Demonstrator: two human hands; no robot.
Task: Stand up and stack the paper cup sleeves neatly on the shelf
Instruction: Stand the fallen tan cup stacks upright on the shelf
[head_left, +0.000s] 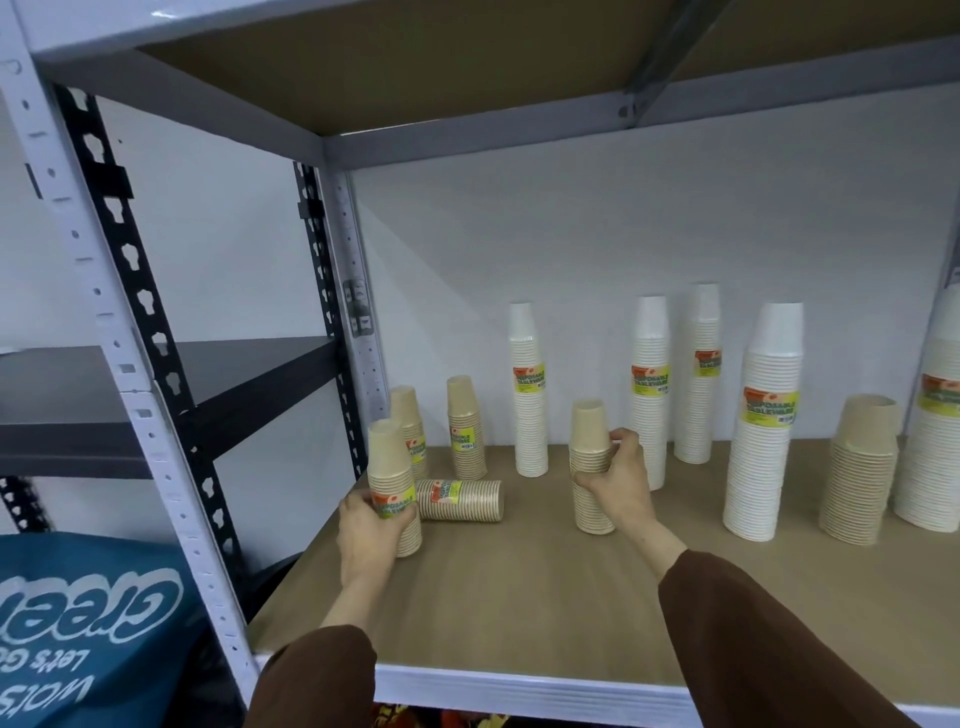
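My left hand (366, 535) grips an upright tan cup sleeve (390, 467) with a yellow label at the shelf's left front. My right hand (618, 483) grips another upright tan sleeve (589, 431) in the middle of the brown shelf board (519, 597). Between them one tan sleeve (462, 500) lies on its side. Two more tan sleeves (465, 431) stand upright behind it near the left post.
Several tall white cup sleeves (530, 395) stand along the back wall, with a large one (763, 431) and a wide tan stack (860, 467) at the right. A grey upright post (358, 312) bounds the shelf's left side. A blue bag (93, 623) sits lower left.
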